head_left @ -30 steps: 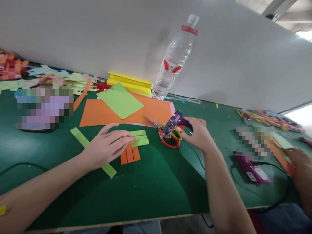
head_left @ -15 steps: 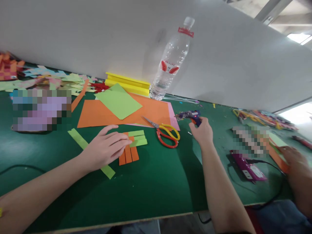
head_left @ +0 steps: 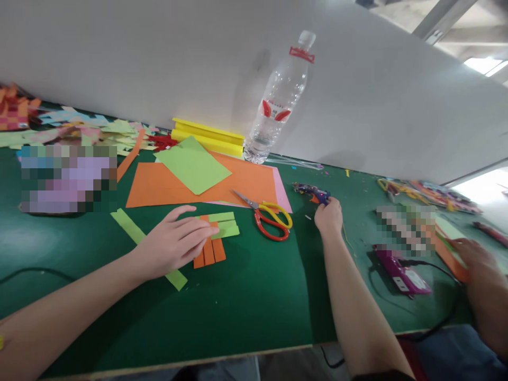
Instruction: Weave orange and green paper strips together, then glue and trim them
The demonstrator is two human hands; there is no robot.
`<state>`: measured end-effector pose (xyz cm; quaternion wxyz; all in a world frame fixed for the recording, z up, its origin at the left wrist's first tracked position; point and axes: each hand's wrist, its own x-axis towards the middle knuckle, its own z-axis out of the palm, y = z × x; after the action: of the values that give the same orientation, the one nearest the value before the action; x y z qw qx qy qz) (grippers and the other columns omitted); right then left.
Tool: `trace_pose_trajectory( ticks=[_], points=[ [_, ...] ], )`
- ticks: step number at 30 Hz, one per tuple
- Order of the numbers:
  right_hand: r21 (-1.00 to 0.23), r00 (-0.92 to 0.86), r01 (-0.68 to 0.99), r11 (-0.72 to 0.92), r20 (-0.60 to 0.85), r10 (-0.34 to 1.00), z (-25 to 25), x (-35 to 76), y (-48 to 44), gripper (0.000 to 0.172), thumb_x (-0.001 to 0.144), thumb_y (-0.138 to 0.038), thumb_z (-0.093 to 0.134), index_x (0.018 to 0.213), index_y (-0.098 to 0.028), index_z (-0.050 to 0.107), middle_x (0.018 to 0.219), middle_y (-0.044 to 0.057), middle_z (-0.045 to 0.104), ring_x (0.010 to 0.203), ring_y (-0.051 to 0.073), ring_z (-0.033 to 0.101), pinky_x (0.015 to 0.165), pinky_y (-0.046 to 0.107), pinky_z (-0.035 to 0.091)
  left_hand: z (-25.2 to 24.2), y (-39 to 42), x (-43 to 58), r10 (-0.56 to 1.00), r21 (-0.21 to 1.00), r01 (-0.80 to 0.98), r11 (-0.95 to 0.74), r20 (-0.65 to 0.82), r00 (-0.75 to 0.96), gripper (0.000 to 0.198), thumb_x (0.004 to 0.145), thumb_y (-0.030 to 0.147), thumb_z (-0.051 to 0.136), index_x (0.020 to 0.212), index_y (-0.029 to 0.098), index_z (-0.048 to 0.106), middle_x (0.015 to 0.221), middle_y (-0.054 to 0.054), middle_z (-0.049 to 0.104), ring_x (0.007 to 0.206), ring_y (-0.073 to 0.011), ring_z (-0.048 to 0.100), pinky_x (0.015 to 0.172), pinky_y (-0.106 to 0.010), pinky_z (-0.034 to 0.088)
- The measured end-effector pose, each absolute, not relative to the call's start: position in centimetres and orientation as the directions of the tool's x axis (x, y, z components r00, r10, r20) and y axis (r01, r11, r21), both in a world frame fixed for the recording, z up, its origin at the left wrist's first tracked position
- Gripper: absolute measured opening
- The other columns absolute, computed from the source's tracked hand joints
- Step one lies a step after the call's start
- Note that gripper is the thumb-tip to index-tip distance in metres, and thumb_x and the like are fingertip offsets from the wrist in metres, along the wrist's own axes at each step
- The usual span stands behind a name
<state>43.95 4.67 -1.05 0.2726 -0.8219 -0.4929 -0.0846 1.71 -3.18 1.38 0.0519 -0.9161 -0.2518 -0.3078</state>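
Note:
My left hand point(head_left: 172, 241) lies over a small woven piece of orange paper strips point(head_left: 209, 254) and green paper strips point(head_left: 227, 224). Its fingers are stretched out, with fingertips on the strips. A loose green strip point(head_left: 130, 226) passes beneath this hand. To the right, my right hand point(head_left: 330, 216) is closed around the handle of a dark blue glue gun point(head_left: 317, 194), low over the table, nozzle pointing left. Between the hands are scissors point(head_left: 273, 219) with red and yellow handles, their tip on an orange sheet point(head_left: 174, 190).
A green square sheet point(head_left: 193, 165) overlaps the orange one. Behind stand a clear bottle point(head_left: 278, 100) and a folded yellow piece point(head_left: 206, 138). Paper scraps point(head_left: 91, 127) heap at back left. On the right are a purple power strip point(head_left: 402, 272) and another person's hand point(head_left: 476, 259).
My right hand has moved the glue gun slightly right and lower toward the table. My left hand stays on the strips, almost unmoved.

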Motion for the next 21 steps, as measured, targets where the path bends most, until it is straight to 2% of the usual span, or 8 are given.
trace_pose_trajectory(
  ticks=[5, 7, 9, 11, 14, 17, 21],
  points=[
    [-0.312, 0.421, 0.901, -0.301, 0.461, 0.781, 0.2, 42.3, 4.1, 0.041, 0.075, -0.025, 0.047, 0.112, -0.006, 0.049, 0.115, 0.025, 0.052, 0.111, 0.037, 0.045, 0.091, 0.051, 0.037, 1.4, -3.2, 1.7, 0.418, 0.057, 0.482, -0.874, 0.593, 0.688, 0.029, 0.088, 0.009, 0.05, 0.116, 0.018, 0.054, 0.1, -0.002, 0.069, 0.087, -0.0149, 0.064, 0.102, -0.044, 0.036],
    [-0.277, 0.309, 0.943, -0.183, 0.529, 0.79, 1.2, 41.3, 3.7, 0.042, 0.075, -0.029, 0.051, 0.111, -0.009, 0.049, 0.112, 0.023, 0.054, 0.106, 0.034, 0.049, 0.088, 0.047, 0.04, 1.3, -3.1, 1.7, 0.418, 0.056, 0.483, -0.874, 0.594, 0.688, 0.028, 0.088, 0.009, 0.049, 0.114, 0.018, 0.055, 0.098, -0.002, 0.069, 0.087, -0.0148, 0.064, 0.102, -0.044, 0.036],
    [-0.306, 0.217, 0.951, -0.055, 0.527, 0.822, 2.2, 40.0, 3.1, 0.034, 0.076, -0.033, 0.051, 0.104, -0.014, 0.051, 0.101, 0.016, 0.059, 0.09, 0.026, 0.057, 0.077, 0.038, 0.045, 1.2, -3.1, 1.8, 0.418, 0.053, 0.485, -0.873, 0.592, 0.689, 0.026, 0.089, 0.009, 0.048, 0.112, 0.018, 0.056, 0.096, -0.002, 0.069, 0.086, -0.0143, 0.064, 0.102, -0.044, 0.036],
    [-0.335, 0.114, 0.941, 0.033, 0.407, 0.906, 3.3, 38.7, 2.3, 0.023, 0.08, -0.037, 0.049, 0.093, -0.019, 0.054, 0.081, 0.007, 0.063, 0.07, 0.019, 0.059, 0.066, 0.031, 0.046, 1.2, -3.1, 1.8, 0.415, 0.047, 0.482, -0.875, 0.589, 0.694, 0.024, 0.089, 0.01, 0.048, 0.11, 0.019, 0.057, 0.095, -0.002, 0.069, 0.084, -0.0137, 0.064, 0.102, -0.044, 0.035],
    [-0.246, -0.013, 0.967, 0.072, 0.233, 0.972, 4.7, 36.7, 1.1, 0.025, 0.079, -0.045, 0.053, 0.076, -0.021, 0.059, 0.071, 0.003, 0.065, 0.062, 0.017, 0.059, 0.058, 0.027, 0.042, 1.1, -3.1, 1.8, 0.405, 0.042, 0.471, -0.881, 0.582, 0.705, 0.024, 0.09, 0.01, 0.047, 0.111, 0.018, 0.056, 0.095, -0.002, 0.069, 0.084, -0.0137, 0.063, 0.103, -0.044, 0.034],
    [-0.189, -0.109, 0.976, 0.113, 0.032, 0.994, 5.3, 35.4, 0.2, 0.036, 0.075, -0.058, 0.056, 0.078, -0.022, 0.063, 0.068, 0.002, 0.065, 0.06, 0.017, 0.059, 0.052, 0.026, 0.039, 1.1, -3.1, 1.7, 0.402, 0.05, 0.459, -0.887, 0.572, 0.715, 0.025, 0.09, 0.01, 0.047, 0.111, 0.018, 0.056, 0.095, -0.002, 0.069, 0.085, -0.0141, 0.063, 0.103, -0.044, 0.034],
    [-0.125, -0.186, 0.977, 0.175, -0.085, 0.979, 5.4, 35.1, -0.2, 0.042, 0.067, -0.059, 0.064, 0.088, -0.023, 0.064, 0.077, 0.002, 0.067, 0.063, 0.017, 0.061, 0.051, 0.025, 0.037, 1.2, -3.1, 1.8, 0.406, 0.068, 0.451, -0.89, 0.568, 0.716, 0.023, 0.09, 0.01, 0.045, 0.109, 0.018, 0.057, 0.093, -0.001, 0.069, 0.084, -0.0141, 0.063, 0.103, -0.043, 0.034]
  ],
)
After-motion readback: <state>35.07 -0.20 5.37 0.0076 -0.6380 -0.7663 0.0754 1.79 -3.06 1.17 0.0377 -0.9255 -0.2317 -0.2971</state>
